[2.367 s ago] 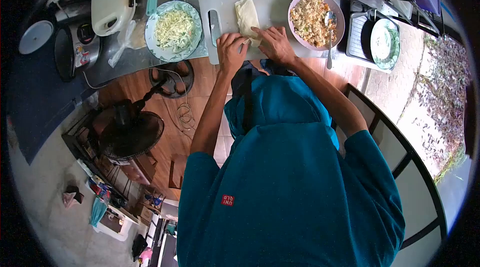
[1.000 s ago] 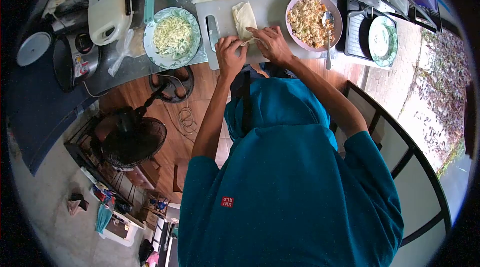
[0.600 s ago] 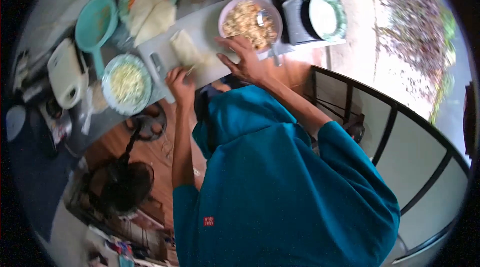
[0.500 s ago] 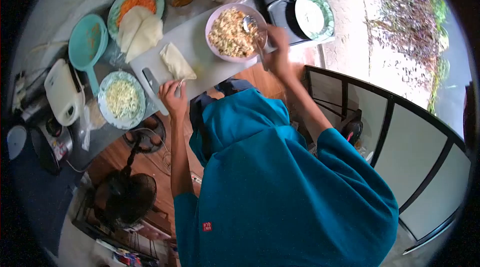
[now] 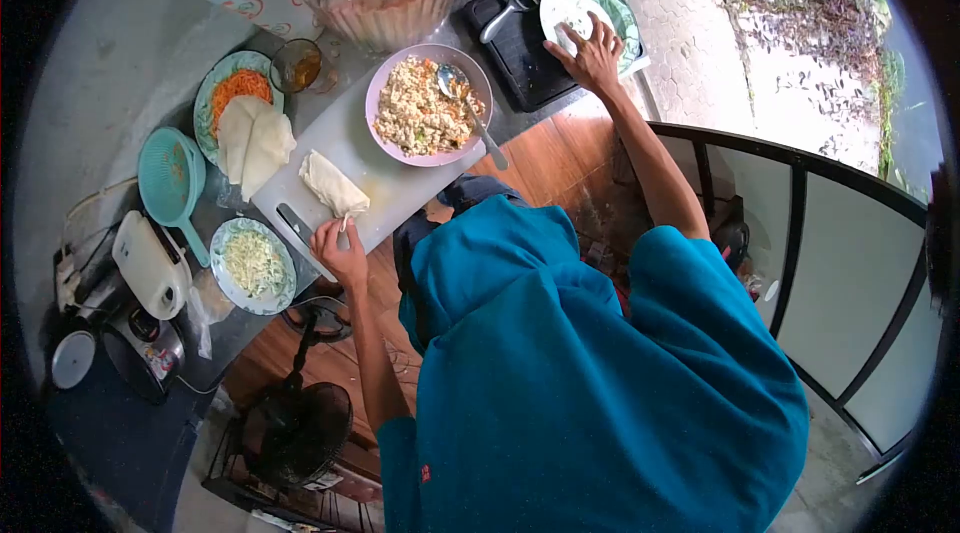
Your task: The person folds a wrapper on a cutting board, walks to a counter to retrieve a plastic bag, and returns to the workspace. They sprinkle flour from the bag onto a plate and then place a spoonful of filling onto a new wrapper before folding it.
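On the white cutting board (image 5: 385, 213) lies a folded spring roll (image 5: 333, 185) in a pale wrapper. My left hand (image 5: 342, 251) pinches the wrapper's loose near end at the board's edge. My right hand (image 5: 597, 58) is over a green-rimmed plate (image 5: 627, 21), fingers apart and fingertips at its pale middle; whether they touch is hard to tell. A pink bowl (image 5: 378, 133) of crumbly filling (image 5: 420, 105) stands on the board, with a spoon (image 5: 470, 108) resting in it, its handle over the rim.
Left of the board are a plate of shredded carrot (image 5: 240, 88) with wrappers (image 5: 255, 143), a teal strainer (image 5: 172, 178) and a plate of shredded cabbage (image 5: 254, 265). A knife (image 5: 295, 223) lies along the board's left end. A glass (image 5: 297, 65) and large ribbed container (image 5: 385, 13) stand behind.
My right hand has let go of the spoon, leaving it in the bowl, and moved right to the green-rimmed plate. My left hand still pinches the wrapper end. The view has shifted.
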`<state>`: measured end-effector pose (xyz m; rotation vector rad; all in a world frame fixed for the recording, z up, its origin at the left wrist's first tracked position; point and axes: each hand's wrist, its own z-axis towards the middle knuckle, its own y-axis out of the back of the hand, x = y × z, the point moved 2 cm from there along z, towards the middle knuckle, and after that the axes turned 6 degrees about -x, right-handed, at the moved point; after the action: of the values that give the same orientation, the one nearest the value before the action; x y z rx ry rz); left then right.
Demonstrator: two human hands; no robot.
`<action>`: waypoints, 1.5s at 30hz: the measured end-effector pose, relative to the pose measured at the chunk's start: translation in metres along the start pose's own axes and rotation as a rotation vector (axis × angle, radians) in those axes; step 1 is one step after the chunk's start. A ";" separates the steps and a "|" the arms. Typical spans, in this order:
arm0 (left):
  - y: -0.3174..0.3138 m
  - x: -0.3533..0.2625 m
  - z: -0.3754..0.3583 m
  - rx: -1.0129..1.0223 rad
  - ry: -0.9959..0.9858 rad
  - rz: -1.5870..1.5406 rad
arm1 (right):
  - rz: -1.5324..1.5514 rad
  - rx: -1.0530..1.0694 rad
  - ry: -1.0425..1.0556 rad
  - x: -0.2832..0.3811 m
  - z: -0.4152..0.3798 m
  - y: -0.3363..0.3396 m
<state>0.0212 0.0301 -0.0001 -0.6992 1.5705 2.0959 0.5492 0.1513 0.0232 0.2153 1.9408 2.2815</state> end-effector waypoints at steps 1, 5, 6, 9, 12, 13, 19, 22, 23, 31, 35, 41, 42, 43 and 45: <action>-0.001 0.000 0.000 -0.013 0.000 0.003 | 0.005 0.005 -0.011 0.001 -0.003 0.001; 0.000 -0.006 -0.001 -0.017 0.026 -0.001 | 0.046 -0.006 -0.020 0.002 -0.008 -0.004; 0.000 -0.006 -0.001 -0.015 0.035 0.002 | 0.046 -0.005 -0.022 0.003 -0.007 -0.005; 0.001 -0.005 0.000 -0.003 0.041 0.015 | 0.065 0.001 -0.043 0.005 -0.005 -0.006; -0.001 -0.004 0.002 -0.001 0.037 0.029 | 0.080 0.024 -0.029 0.007 0.001 -0.003; 0.000 -0.004 0.001 -0.001 0.035 0.038 | 0.085 -0.001 -0.042 0.007 0.001 -0.005; 0.000 -0.004 0.002 -0.022 0.001 0.024 | 0.051 0.014 -0.047 0.006 0.005 -0.005; 0.000 -0.004 0.003 -0.027 -0.006 0.022 | 0.072 0.048 -0.064 0.003 0.005 0.000; 0.000 -0.003 0.002 -0.032 -0.004 0.023 | 0.135 0.037 -0.124 0.001 0.004 0.001; -0.001 -0.002 0.002 -0.026 -0.035 0.022 | 0.222 0.069 -0.214 -0.015 0.003 0.003; -0.002 0.000 0.004 -0.027 -0.041 0.035 | 0.212 0.102 -0.216 -0.016 0.003 0.003; -0.003 0.003 0.004 -0.018 -0.016 0.014 | 0.138 0.112 -0.140 -0.017 0.011 -0.003; -0.002 0.002 0.004 -0.019 -0.006 0.011 | 0.128 0.098 -0.133 -0.017 0.012 -0.002; -0.001 0.002 0.004 -0.021 0.004 0.009 | 0.116 0.071 -0.119 -0.019 0.011 0.000; 0.000 0.001 0.004 -0.013 0.008 0.017 | 0.092 0.060 -0.094 -0.022 0.008 0.001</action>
<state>0.0194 0.0340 0.0000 -0.7017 1.5736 2.1204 0.5727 0.1541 0.0254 0.4191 1.9923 2.2256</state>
